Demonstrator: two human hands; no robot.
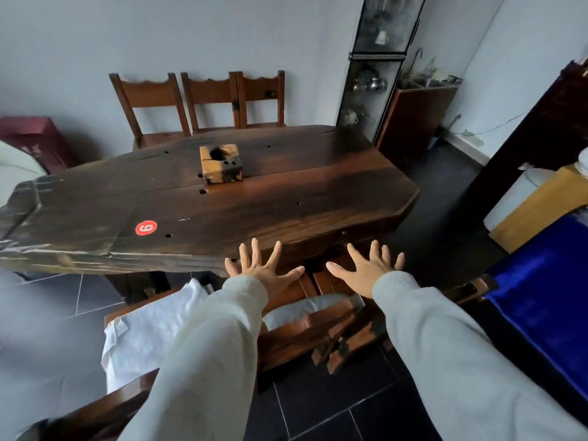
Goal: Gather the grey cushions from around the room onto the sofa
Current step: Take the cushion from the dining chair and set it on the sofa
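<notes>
While both hands are being held out spread and empty, left hand (264, 268) and right hand (369, 268) past the worktop's (222, 198) near edge, a pale grey cushion (149, 332) is lying on the chair (305, 326) below, likely being reached for next.

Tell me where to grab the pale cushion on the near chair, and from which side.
Take the cushion by its free left edge, coming from the left. There it hangs clear over the chair seat, while the left sleeve covers its right side. Both hands are open and empty.
</notes>
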